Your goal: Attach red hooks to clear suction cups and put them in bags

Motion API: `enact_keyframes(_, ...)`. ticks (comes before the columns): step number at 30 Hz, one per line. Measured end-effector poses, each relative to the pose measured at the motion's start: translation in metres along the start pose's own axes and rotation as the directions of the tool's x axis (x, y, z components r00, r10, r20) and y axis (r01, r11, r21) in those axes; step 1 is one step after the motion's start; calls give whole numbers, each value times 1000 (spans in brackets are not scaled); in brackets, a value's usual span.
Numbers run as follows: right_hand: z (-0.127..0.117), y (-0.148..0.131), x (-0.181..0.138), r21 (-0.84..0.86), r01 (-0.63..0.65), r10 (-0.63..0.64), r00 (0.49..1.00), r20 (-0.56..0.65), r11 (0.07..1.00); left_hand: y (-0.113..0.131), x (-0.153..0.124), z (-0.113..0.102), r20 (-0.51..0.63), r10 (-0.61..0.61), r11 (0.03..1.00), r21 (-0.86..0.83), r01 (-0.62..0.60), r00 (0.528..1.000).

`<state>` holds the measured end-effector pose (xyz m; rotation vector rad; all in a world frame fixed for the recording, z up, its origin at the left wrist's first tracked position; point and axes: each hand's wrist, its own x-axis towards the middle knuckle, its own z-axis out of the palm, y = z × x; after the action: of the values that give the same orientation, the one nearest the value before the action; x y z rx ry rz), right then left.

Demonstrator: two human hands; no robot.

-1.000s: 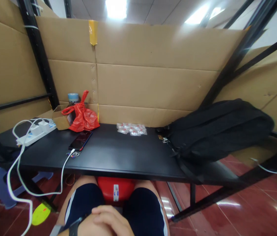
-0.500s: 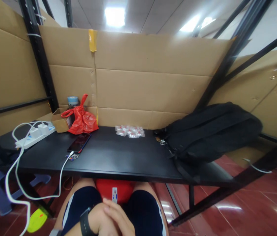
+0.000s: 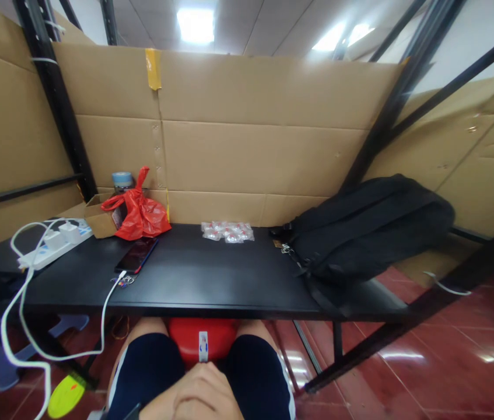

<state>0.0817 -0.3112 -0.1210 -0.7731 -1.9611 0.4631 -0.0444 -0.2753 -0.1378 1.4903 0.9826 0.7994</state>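
My left hand rests low in my lap at the bottom edge of the view, with a dark watch band just showing at its wrist. Pressed against it is my right hand; the two are clasped, closed around each other. Some fingers are hidden or cut off by the frame, and no other object shows in them. Beyond the hands is a red seat between my thighs. The front edge of the black table lies above them, with neither hand touching it.
Small clear packets lie at the table's back. A black backpack leans at right. On the left are a plugged-in phone, a red plastic bag, a cardboard box and a white power strip. Cardboard walls surround the table.
My hands have drawn closer together, and the right fingers that lay across the left hand show less. The watch has dropped nearly out of view. The camera has shifted slightly.
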Motion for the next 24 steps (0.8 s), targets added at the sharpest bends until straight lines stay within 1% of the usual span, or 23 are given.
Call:
enact_keyframes(2, -4, 3, 5, -1, 7, -7, 999, 43, 1000, -13, 7, 2, 93, -19, 1000, 18, 17, 995)
enact_keyframes(5, 1, 17, 6, -8, -6, 6, 999, 45, 1000, -34, 26, 7, 114, -31, 999, 33, 28, 993)
enact_keyframes(7, 9, 33, 1, -22, -48, 48, 998, 32, 999, -50, 40, 9, 119, -45, 998, 48, 40, 992)
enact_keyframes(9, 17, 52, -6, -100, -161, 160, 987, -19, 982, -67, 50, 9, 111, -58, 997, 59, 51, 992)
enact_keyframes(10, 19, 61, -10, -135, -219, 212, 975, -64, 966, -74, 54, 8, 104, -60, 997, 63, 54, 993)
enact_keyframes(11, 21, 70, -13, -144, -268, 259, 963, -78, 952, -82, 57, 6, 83, -64, 996, 65, 59, 994)
enact_keyframes(14, 21, 87, -19, -82, -370, 368, 929, -31, 925, -101, 63, 0, 8, -94, 992, 80, 93, 996)
enact_keyframes(16, 19, 93, -21, -32, -407, 408, 913, 11, 913, -109, 66, -4, -17, -135, 986, 101, 136, 991)
enact_keyframes(18, 18, 96, -21, -8, -435, 435, 900, 27, 901, -115, 70, -7, -27, -173, 977, 119, 175, 985)
enact_keyframes(24, 21, 104, -25, 15, -487, 485, 872, 60, 873, -120, 77, -13, -41, -229, 967, 108, 233, 972)
